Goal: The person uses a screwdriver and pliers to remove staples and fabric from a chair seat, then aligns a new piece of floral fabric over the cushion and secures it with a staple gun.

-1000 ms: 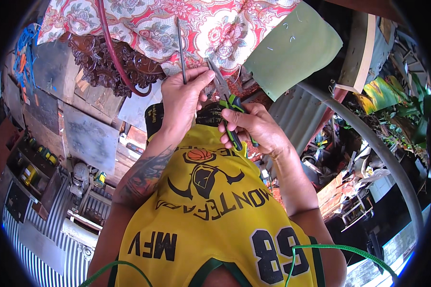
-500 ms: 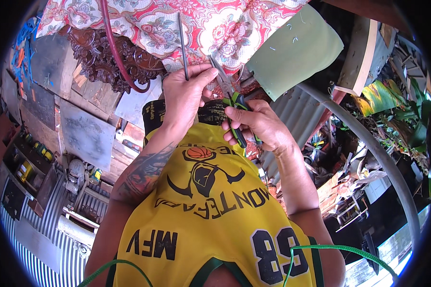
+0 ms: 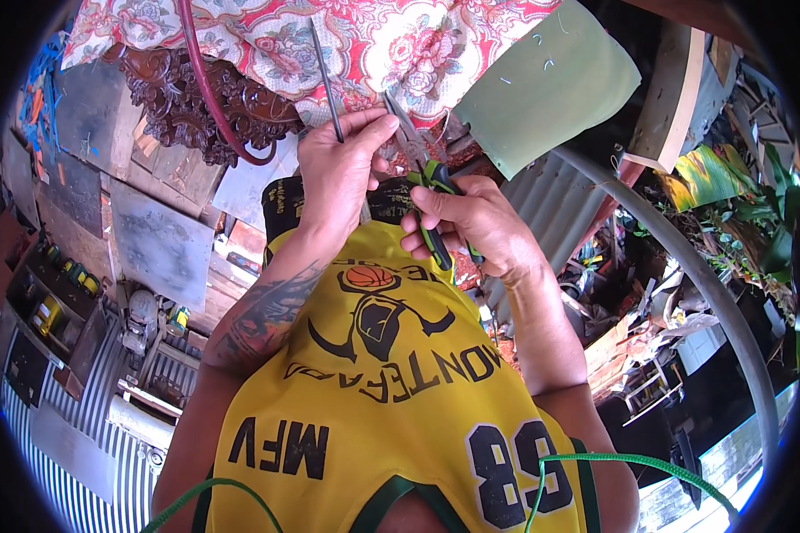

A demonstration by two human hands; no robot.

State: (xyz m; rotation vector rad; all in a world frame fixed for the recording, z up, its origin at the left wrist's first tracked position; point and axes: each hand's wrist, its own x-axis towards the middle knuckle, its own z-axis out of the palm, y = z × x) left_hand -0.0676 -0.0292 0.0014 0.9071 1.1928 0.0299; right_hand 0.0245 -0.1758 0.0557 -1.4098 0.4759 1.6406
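My left hand (image 3: 336, 169) is closed, with a thin dark metal rod (image 3: 325, 82) standing out from between its fingers toward the cloth. Its thumb and forefinger are pinched beside the jaws of the long-nose pliers (image 3: 408, 133); whether a small piece sits in that pinch is too fine to make out. Wrapped round the green-and-black handles of those pliers is my right hand (image 3: 473, 222). The jaws point up and left, over the edge of a red-and-white floral cloth (image 3: 418, 58).
Dark carved wood (image 3: 200, 111) shows below the cloth at the left, with a dark red curved tube (image 3: 203, 84) in front. At the right lies a green sheet (image 3: 556, 89) bearing small bits of thread or wire. A grey pipe (image 3: 684, 253) curves past corrugated metal (image 3: 542, 209).
The rod's far end has tipped to the left. Both hands and the pliers have shifted slightly up and left, and the pliers stay in my right hand.
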